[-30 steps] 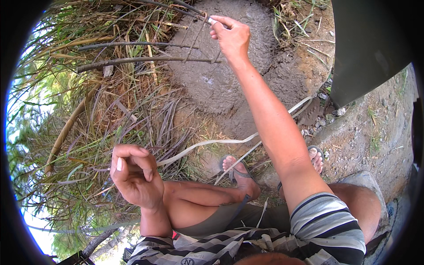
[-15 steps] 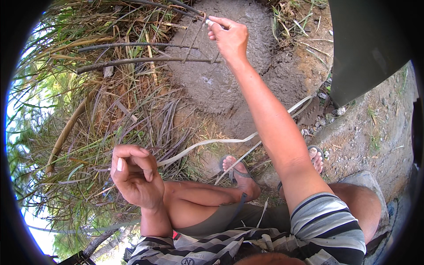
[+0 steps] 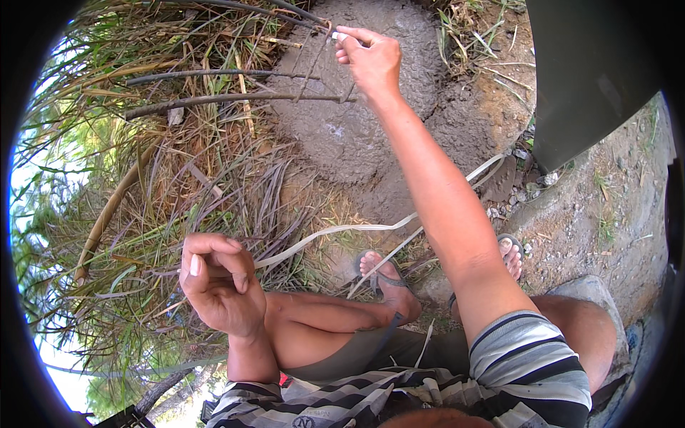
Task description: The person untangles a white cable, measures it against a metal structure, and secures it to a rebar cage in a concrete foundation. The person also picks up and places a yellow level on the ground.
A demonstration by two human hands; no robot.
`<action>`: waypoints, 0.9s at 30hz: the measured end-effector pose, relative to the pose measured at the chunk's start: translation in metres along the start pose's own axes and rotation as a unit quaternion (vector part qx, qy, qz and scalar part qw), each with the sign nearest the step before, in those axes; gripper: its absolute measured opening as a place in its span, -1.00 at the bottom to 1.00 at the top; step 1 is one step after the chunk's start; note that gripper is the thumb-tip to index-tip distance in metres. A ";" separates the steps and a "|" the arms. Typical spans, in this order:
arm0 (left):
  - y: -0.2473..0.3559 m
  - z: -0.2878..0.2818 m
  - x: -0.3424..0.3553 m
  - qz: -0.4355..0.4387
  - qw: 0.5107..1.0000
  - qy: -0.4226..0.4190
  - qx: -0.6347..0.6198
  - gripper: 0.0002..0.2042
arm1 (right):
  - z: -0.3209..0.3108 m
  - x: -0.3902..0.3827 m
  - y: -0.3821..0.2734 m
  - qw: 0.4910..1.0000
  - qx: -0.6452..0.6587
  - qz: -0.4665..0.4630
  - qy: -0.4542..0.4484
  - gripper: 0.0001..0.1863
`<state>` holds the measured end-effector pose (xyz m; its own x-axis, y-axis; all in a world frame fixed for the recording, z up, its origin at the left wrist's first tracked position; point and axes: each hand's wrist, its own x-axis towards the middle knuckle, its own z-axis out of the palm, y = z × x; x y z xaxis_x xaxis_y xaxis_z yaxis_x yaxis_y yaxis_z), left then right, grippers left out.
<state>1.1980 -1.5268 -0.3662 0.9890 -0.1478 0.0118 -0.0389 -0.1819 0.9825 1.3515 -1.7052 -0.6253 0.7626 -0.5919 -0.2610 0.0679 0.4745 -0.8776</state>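
Far up the view, my right hand (image 3: 371, 60) is closed in a pinch at the tied end of a dark rod (image 3: 300, 13). A small tan loop (image 3: 329, 26) shows at that joint. Thin ridged crosspieces (image 3: 308, 68) link this rod with the lower rods (image 3: 235, 98), forming an open frame like a rebar cage. My left hand (image 3: 221, 285) is raised at the lower left, palm up with fingers curled. A pale flat strip (image 3: 335, 230) runs into it from the right; the grip itself is partly hidden by the fingers.
Wet grey mud or concrete (image 3: 342, 135) spreads beneath the rods. Dry and green grass (image 3: 207, 157) covers the left, with a curved brown stick (image 3: 118, 200). A dark flat panel (image 3: 592, 85) stands at the upper right. Pebbles (image 3: 531, 191) lie near my sandalled feet (image 3: 389, 278).
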 end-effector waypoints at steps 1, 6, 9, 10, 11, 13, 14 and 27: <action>0.000 0.000 0.000 0.000 1.000 0.000 0.000 -0.60 | 0.000 0.000 0.000 1.000 0.001 0.000 -0.003 -0.79; -0.002 -0.002 0.000 0.005 0.999 -0.036 0.010 -0.63 | -0.001 0.001 -0.002 1.000 -0.008 0.007 -0.003 -0.78; -0.002 -0.002 0.000 0.002 0.999 -0.035 0.009 -0.63 | -0.003 0.001 -0.001 1.000 -0.005 0.008 -0.006 -0.78; -0.002 -0.002 0.000 0.001 0.999 -0.035 0.008 -0.63 | -0.003 0.002 0.000 1.000 -0.003 0.007 -0.007 -0.78; -0.002 -0.002 0.000 0.000 0.999 -0.035 0.008 -0.63 | -0.003 0.002 0.001 1.000 -0.001 0.006 -0.008 -0.78; -0.002 0.001 0.000 -0.005 1.000 -0.010 0.000 -0.61 | -0.004 0.002 0.001 1.000 -0.001 0.021 -0.022 -0.77; -0.002 0.002 -0.001 -0.008 1.000 0.003 -0.004 -0.60 | -0.003 0.000 0.000 0.999 -0.002 0.029 -0.029 -0.76; -0.002 0.005 0.001 -0.005 1.000 -0.021 0.012 -0.62 | -0.002 0.003 0.001 1.000 0.004 0.011 -0.007 -0.79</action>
<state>1.1982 -1.5311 -0.3686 0.9826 -0.1858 -0.0053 -0.0336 -0.2058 0.9780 1.3525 -1.7077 -0.6279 0.7726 -0.5728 -0.2739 0.0570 0.4922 -0.8686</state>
